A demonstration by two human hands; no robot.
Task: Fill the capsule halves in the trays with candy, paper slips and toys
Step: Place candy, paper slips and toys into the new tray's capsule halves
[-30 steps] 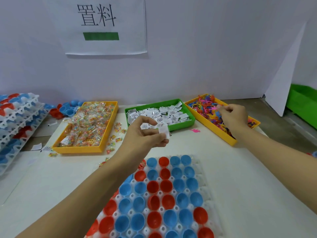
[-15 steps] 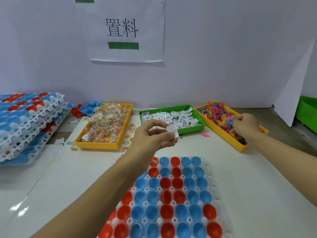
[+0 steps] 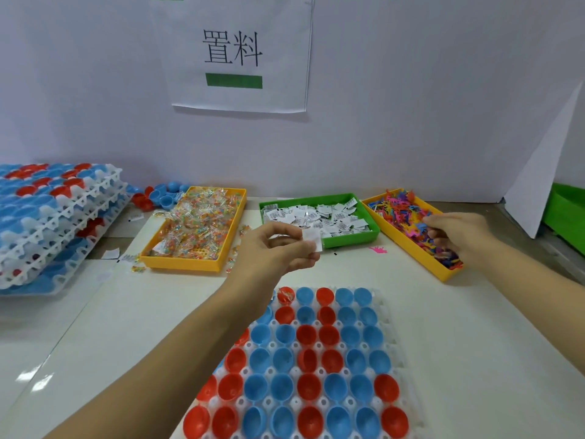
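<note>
Two hands work above the surface (image 3: 474, 327); the left hand (image 3: 278, 248) hangs over the middle, thumb and fingers pinched on a white paper slip (image 3: 311, 239), just at 12 o'clock of the capsule tray (image 3: 392, 343); the right hand (image 3: 456, 236) sits at 2 o'clock, fingers curled down into the toy bin (image 3: 411, 251), apparently gripping toys, though what they hold is hidden among the pile; the two hands are well apart.

Below the left forearm the white tray holds rows of red and blue capsule halves (image 3: 304, 384), open side up; most look bare inside, while the red half at the tray's 11 o'clock corner (image 3: 286, 295) shows something small in it, too blurred to name.

Three bins line the far edge of the surface; at 11 o'clock a yellow candy bin (image 3: 177, 263) is heaped with clear-wrapped sweets, a few wrapped pieces lying loose beside it; at 12 o'clock a green slip bin (image 3: 351, 239) holds white printed slips; at 1 to 2 o'clock the yellow toy bin carries a tangle of pink, blue and orange plastic toys (image 3: 402, 213); one pink toy (image 3: 377, 249) lies on the surface between the green and the toy bin.

At 9 o'clock a stack of trays (image 3: 57, 223) filled with capsule halves leans low; loose halves (image 3: 158, 196) lie behind it near the wall; a paper sign (image 3: 234, 52) with two printed characters and a green bar hangs on the wall at 12 o'clock.
</note>
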